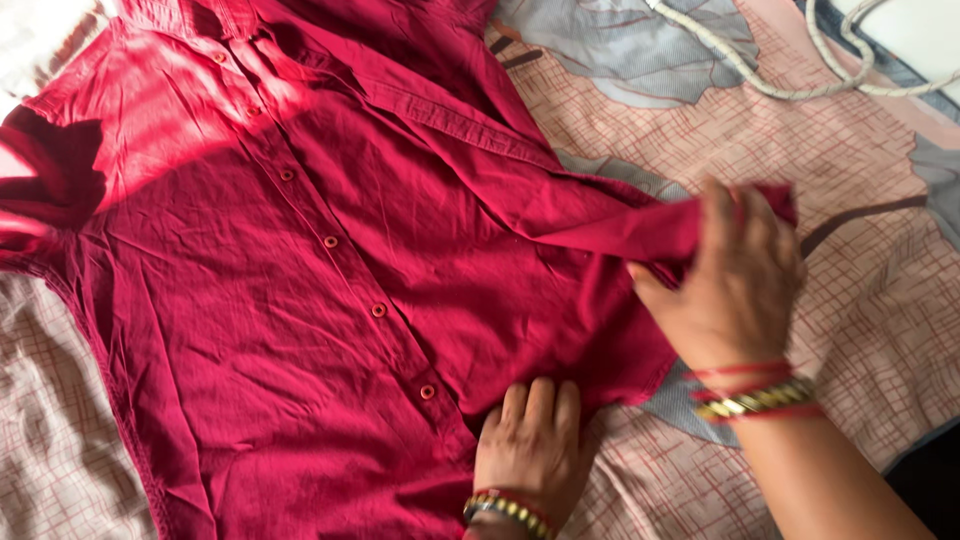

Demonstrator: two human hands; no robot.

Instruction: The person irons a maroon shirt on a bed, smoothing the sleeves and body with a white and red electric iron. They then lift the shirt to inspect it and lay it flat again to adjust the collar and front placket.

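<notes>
Left hand (pixel 532 440) flat, open, pinning red shirt (pixel 300 270); right hand (pixel 735 280) grips sleeve (pixel 620 228). Keep your fold edge straight, fabric taut.

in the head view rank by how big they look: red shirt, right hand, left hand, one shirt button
1. red shirt
2. right hand
3. left hand, a little smaller, though partly cut off and differently angled, so unsure
4. shirt button

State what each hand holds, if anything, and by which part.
The right hand grips the red shirt by its sleeve end. The left hand only presses flat on the shirt's lower front.
</notes>
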